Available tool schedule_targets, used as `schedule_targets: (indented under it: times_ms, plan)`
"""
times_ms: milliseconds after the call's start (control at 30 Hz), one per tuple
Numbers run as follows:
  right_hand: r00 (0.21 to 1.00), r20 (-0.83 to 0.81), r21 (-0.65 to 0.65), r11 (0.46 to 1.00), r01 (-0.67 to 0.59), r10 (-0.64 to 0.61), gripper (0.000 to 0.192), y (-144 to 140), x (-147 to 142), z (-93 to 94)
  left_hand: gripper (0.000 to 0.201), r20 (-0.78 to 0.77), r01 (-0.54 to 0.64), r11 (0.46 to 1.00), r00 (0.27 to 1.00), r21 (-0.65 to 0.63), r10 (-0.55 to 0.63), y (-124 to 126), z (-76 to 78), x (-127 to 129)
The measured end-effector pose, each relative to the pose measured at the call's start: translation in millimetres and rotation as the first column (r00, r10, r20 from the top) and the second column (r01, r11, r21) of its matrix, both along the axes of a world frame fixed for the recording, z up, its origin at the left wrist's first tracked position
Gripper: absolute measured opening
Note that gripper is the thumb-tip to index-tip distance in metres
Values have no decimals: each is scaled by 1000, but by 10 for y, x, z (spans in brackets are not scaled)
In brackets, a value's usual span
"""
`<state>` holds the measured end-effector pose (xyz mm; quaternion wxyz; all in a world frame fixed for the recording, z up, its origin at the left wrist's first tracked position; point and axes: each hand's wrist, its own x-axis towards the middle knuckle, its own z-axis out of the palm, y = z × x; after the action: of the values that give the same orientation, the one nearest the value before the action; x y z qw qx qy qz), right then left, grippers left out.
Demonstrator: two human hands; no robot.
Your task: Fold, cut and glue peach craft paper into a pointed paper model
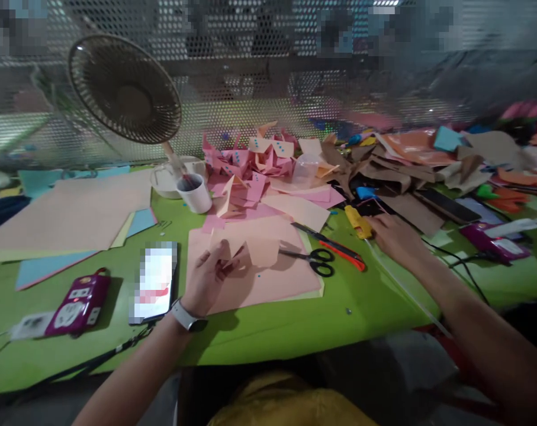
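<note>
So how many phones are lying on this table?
3: one phone left of the left hand, a second phone by the right hand, a third phone further right. Clutter may hide more.

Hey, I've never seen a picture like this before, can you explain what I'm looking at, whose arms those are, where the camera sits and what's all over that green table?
This is one picture from a camera worn on a person's head, looking forward and down, so the two bare arms coming in from the bottom are that person's own. No machine is involved.

The left hand, with a watch on its wrist, holds a small folded pink paper piece above a large pink sheet. The right hand reaches to the right and rests by a yellow utility knife; whether it has a grip on anything is hard to tell.

On the green table lie black-handled scissors, a phone, a white cup, a desk fan, a stack of coloured paper sheets and a pile of folded pink shapes. Brown and orange scraps crowd the right side.
</note>
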<state>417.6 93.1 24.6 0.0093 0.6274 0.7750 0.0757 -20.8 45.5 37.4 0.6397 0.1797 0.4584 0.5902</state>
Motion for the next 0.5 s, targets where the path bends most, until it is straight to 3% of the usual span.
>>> schedule_targets:
  times_ms: [167,333,500]
  plan:
    - [999,15,18,999,38,-38,54,-59,128,-4,32,6,16,1000,1000,27,-16,-24,25,36]
    - [998,49,-34,999,-34,36,44,5,140,-15,29,-28,57,994,998,88,-55,-48,-22,33]
    - [994,108,57,998,29,-35,44,-29,53,22,28,-1,55,992,998,112,-55,-58,-36,22]
